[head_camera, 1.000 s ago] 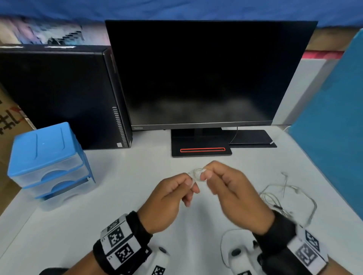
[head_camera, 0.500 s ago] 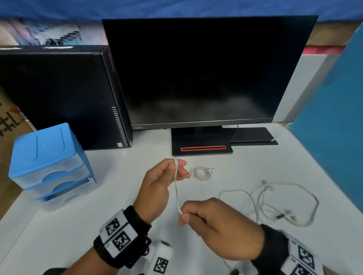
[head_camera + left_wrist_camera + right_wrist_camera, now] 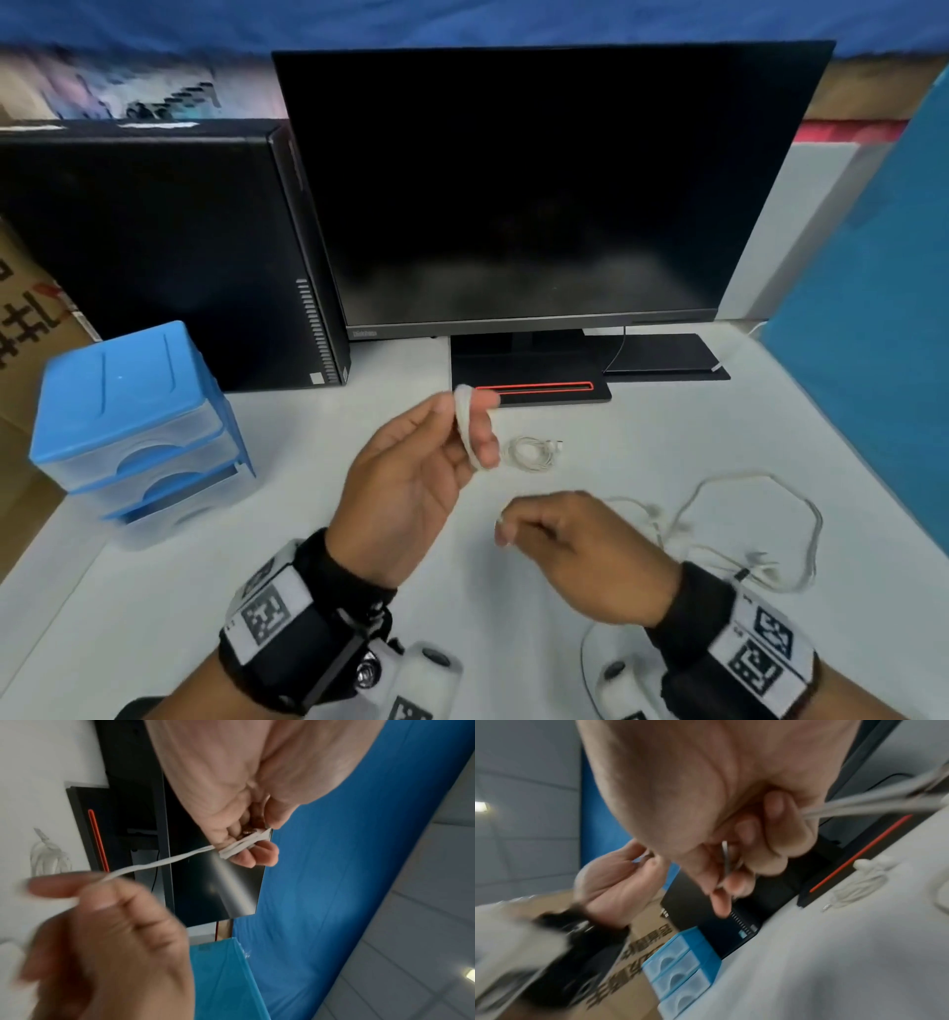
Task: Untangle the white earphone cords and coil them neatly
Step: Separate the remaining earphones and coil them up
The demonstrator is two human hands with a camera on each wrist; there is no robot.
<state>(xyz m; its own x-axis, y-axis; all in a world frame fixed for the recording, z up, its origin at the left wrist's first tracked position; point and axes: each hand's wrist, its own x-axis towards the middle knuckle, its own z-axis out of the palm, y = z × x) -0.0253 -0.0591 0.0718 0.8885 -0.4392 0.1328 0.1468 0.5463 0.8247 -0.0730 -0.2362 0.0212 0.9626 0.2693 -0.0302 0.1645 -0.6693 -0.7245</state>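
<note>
Since a moment ago, white earphone cord (image 3: pixel 466 426) has gone round the left hand (image 3: pixel 411 483) fingers; the right hand (image 3: pixel 580 555) pinches its free run lower. One coiled set (image 3: pixel 531 452) lies on the white table (image 3: pixel 513 616) before the monitor (image 3: pixel 539 185), whose small bezel logo is unreadable. Blue partitions surround.

White table (image 3: pixel 287 591); dark monitor (image 3: pixel 539 185), black computer tower (image 3: pixel 154 246) beyond; blue drawer unit (image 3: pixel 133 411) left; blue partition (image 3: pixel 873 329) right.
</note>
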